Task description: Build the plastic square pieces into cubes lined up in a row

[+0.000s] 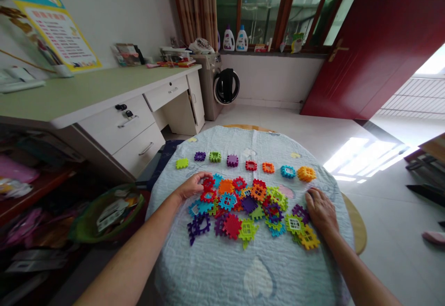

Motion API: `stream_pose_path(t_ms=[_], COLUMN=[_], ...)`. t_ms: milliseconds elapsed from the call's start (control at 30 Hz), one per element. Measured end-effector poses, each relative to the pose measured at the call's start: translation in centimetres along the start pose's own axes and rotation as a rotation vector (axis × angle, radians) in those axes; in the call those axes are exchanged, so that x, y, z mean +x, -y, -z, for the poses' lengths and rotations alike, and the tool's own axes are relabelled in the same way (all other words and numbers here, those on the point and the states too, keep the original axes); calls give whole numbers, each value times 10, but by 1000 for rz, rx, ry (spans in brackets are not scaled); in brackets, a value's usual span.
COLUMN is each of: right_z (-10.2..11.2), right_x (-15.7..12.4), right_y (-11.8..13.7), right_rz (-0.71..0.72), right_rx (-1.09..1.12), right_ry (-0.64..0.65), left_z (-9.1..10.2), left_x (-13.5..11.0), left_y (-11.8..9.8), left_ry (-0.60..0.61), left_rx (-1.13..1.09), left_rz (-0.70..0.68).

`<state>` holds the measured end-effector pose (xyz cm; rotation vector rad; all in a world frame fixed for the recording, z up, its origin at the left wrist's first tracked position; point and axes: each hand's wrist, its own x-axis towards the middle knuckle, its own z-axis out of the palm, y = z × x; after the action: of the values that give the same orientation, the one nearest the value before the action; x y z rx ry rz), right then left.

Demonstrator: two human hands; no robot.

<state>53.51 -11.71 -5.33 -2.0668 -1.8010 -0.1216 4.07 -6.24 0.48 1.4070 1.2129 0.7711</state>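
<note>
Head view: red toothed plastic tile (208, 184), left edge of tile pile (250, 204) on quilted tabletop (243, 269), pinched by your left hand (193, 186). Right hand (320, 211) flat, open. Likely light, rigid; hold by edges.

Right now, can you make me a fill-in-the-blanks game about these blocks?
The left hand touches a ___ block at the edge of the pile.
The row beyond the pile holds ___ blocks.
The right hand lies flat at the pile's ___ side.
Missing words: red; eight; right.
</note>
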Motion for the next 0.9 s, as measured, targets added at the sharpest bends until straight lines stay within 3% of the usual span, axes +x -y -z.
stream_pose_path(t_ms=[133, 267, 367, 467, 567, 700, 900], right_z=[0, 0, -1, -1, -1, 0, 0], right_x=[0, 1, 1, 1, 0, 0, 0], right_y=[0, -1, -2, -3, -3, -1, -2], right_rz=[-4, 2, 8, 7, 4, 9, 12], right_rx=[15, 32, 42, 35, 23, 8, 7], right_ry=[9, 4, -3, 6, 6, -4, -1], left_z=[7, 14, 20, 23, 20, 11, 8], left_x=[2, 9, 11, 4, -9, -21, -12], left_y=[2, -1, -16, -35, -45, -43, -35], left_ry=[104, 134, 135, 83, 150, 260, 310], left_rx=[25, 148, 277, 473, 563, 626, 692], left_rz=[32, 33, 18, -84, -142, -160, -182])
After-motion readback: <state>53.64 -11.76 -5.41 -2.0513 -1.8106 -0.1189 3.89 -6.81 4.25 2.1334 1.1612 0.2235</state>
